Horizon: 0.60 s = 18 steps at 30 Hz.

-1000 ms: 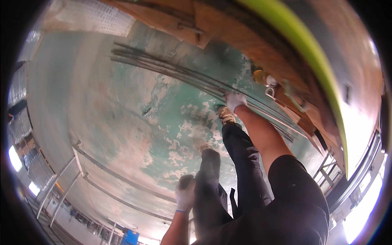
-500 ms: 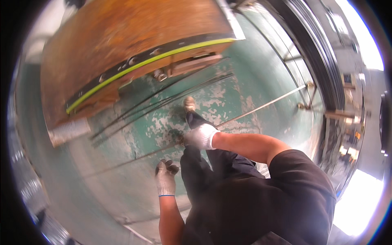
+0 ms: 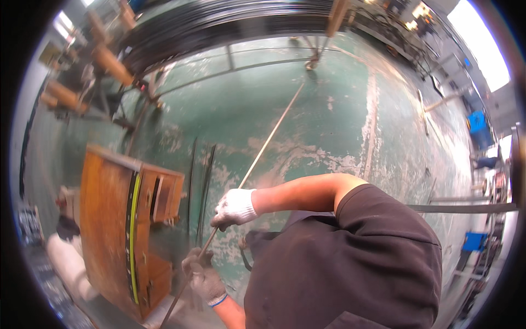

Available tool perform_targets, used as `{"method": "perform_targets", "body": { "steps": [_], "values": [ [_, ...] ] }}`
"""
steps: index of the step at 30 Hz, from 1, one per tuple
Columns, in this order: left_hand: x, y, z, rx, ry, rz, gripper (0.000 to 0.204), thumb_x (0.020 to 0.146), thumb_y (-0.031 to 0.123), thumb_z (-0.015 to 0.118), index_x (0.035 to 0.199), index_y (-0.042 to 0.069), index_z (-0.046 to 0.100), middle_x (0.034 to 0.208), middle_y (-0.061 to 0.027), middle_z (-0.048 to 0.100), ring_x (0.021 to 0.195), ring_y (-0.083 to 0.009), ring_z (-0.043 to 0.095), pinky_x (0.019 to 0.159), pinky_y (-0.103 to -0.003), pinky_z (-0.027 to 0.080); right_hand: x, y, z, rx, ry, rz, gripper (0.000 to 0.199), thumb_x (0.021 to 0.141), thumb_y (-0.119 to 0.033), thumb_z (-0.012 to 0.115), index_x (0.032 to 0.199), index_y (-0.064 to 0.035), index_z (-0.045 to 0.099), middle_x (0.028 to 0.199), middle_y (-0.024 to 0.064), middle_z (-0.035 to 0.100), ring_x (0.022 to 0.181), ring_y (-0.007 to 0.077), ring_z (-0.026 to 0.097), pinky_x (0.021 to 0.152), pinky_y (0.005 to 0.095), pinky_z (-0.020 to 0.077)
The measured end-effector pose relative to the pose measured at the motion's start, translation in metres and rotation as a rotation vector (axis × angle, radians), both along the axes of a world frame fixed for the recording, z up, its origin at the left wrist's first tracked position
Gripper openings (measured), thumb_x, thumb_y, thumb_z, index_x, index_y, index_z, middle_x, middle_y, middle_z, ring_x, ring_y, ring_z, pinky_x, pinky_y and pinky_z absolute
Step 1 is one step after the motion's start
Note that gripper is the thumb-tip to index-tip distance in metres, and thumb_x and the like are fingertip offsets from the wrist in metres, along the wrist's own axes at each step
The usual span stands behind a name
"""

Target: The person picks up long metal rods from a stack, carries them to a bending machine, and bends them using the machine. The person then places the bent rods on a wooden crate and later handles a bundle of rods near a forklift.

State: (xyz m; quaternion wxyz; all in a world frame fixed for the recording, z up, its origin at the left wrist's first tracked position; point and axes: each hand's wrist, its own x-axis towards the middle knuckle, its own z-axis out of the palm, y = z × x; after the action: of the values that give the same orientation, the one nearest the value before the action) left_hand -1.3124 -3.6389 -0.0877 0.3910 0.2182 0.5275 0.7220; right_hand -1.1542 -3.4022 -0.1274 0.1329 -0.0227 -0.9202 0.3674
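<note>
A long thin rod (image 3: 268, 141) slants across in front of me, from the far middle down toward the lower left. My right hand (image 3: 234, 209), in a white knit glove, is closed around it near its middle. Nearer to me, my left hand (image 3: 205, 278) wears a greyish, soiled glove with a blue cuff edge. Its fingers are wrapped round the same rod, a little lower down. Several dark thin bars (image 3: 206, 192) lie on the green floor left of my right hand.
At left stands a wooden desk (image 3: 104, 219) with drawers and a yellow-green strip along its top edge. A wheeled rack (image 3: 230, 30) loaded with long dark bars spans the far side. Blue bins (image 3: 480, 130) and machinery stand at the right.
My view has turned to the right, so the desk now sits farther left. My left hand, earlier off the rod, has closed on it. My right hand has kept its hold.
</note>
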Motion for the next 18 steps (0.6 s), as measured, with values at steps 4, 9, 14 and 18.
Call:
{"method": "perform_targets", "body": {
  "steps": [4, 9, 14, 18],
  "values": [
    [0.107, 0.113, 0.035, 0.019, 0.149, -0.097, 0.035, 0.109, 0.036, 0.055, 0.117, 0.001, 0.058, 0.117, -0.0181, 0.063, 0.094, -0.0269, 0.065, 0.085, -0.041, 0.055, 0.125, 0.085, 0.014, 0.219, 0.138, -0.271, 0.012, 0.091, -0.026, 0.067, 0.1, -0.0175, 0.07, 0.08, 0.009, 0.067, 0.08, 0.0348, 0.068, 0.066, 0.0494, 0.0523],
    [0.249, 0.252, 0.079, 0.038, 0.339, -0.238, 0.047, 0.103, 0.045, 0.063, 0.111, -0.001, 0.059, 0.115, -0.0179, 0.065, 0.095, -0.0264, 0.065, 0.087, -0.04, 0.055, 0.293, 0.175, 0.036, 0.319, 0.207, -0.674, 0.01, 0.089, -0.023, 0.067, 0.098, -0.0193, 0.07, 0.084, 0.0051, 0.066, 0.083, 0.0308, 0.065, 0.073, 0.0447, 0.0506],
    [0.324, 0.37, 0.109, 0.218, 0.677, -0.495, 0.048, 0.093, 0.045, 0.077, 0.099, -0.001, 0.063, 0.108, -0.0158, 0.066, 0.092, -0.0236, 0.064, 0.084, -0.036, 0.054, 0.442, 0.258, 0.025, 0.358, 0.103, -0.977, 0.01, 0.087, -0.021, 0.069, 0.097, -0.0182, 0.069, 0.085, 0.0053, 0.067, 0.089, 0.0296, 0.066, 0.078, 0.0434, 0.0523],
    [0.416, 0.484, 0.116, 0.283, 0.647, -0.713, 0.042, 0.094, 0.038, 0.078, 0.099, -0.001, 0.063, 0.106, -0.0155, 0.066, 0.086, -0.0232, 0.065, 0.082, -0.036, 0.054, 0.551, 0.313, -0.006, 0.326, 0.012, -1.196, 0.016, 0.085, -0.014, 0.066, 0.101, -0.0162, 0.068, 0.09, 0.0066, 0.068, 0.092, 0.0304, 0.067, 0.08, 0.0444, 0.053]
  ]
}}
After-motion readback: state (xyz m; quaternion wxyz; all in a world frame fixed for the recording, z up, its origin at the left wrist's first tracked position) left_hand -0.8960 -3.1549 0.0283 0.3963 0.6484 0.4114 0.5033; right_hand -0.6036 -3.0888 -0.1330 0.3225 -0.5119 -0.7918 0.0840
